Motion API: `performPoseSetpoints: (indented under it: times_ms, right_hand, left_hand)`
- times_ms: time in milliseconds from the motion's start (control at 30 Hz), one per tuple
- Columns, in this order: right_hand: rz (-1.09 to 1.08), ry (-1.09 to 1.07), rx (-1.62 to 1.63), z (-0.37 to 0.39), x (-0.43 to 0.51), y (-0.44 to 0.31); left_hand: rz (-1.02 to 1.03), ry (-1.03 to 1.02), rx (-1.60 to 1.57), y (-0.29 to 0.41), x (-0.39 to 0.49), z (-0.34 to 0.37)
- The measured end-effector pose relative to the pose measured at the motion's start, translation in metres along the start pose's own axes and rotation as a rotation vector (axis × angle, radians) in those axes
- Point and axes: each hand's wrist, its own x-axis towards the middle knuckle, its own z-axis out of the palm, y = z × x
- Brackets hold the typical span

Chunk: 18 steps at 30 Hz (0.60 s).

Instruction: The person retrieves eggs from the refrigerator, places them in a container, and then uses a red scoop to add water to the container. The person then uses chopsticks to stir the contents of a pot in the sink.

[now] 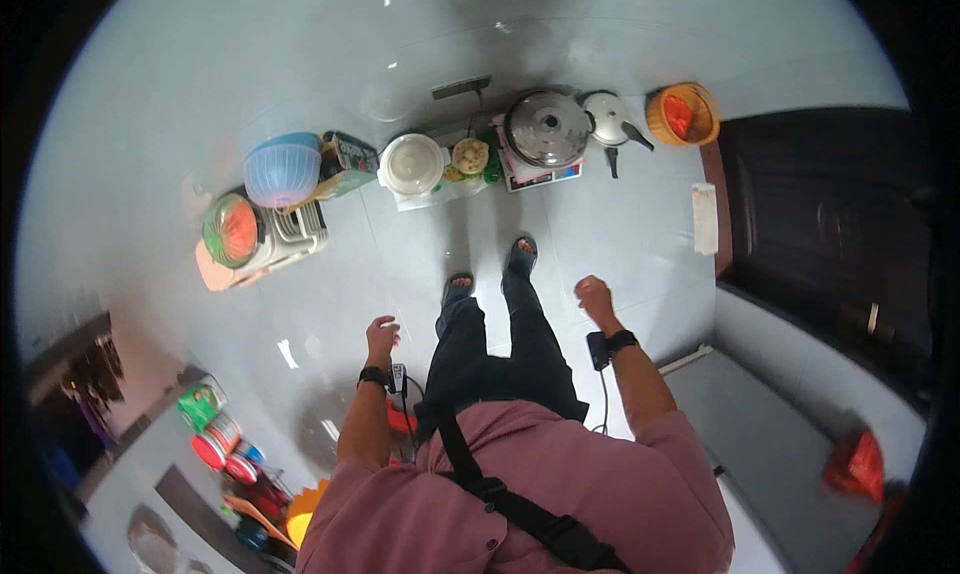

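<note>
My left hand [383, 335] hangs at the left of my legs, fingers slightly curled and apart, holding nothing. On the other side, my right hand [595, 296] hangs over the tiled floor with its fingers curled in; whether anything small is inside cannot be seen. Both wrists wear black straps with small devices. Past my feet, along the wall, stand a white lidded pot [412, 164], a beige round object [470, 156], a large steel pot with a lid [550, 129] and a pressure cooker [609, 120]. Neither hand touches them.
An orange basket [703, 116] holds a red bag, near a dark door [817, 214]. At left are a blue plastic basket [281, 173], a green colander [229, 231] and a cardboard box [349, 161]. Containers [216, 440] stand lower left; a grey surface [765, 424] with a red bag [856, 465] lies right.
</note>
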Motion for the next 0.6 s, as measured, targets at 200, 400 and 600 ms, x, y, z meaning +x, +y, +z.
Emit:
performPoseSetpoints:
  times_ms: [200,400,600]
  right_hand:
    - [0.215,0.345,0.347,-0.019,-0.149,0.059]
    - [0.505,0.321,0.207,0.093,-0.329,0.173]
    - [0.729,0.320,0.397,0.236,-0.449,0.217]
  left_hand:
    - [0.209,-0.264,0.258,0.117,-0.003,0.034]
    - [0.483,-0.532,0.538,0.192,-0.027,0.103]
    - [0.531,-0.864,0.636,0.194,-0.080,0.213]
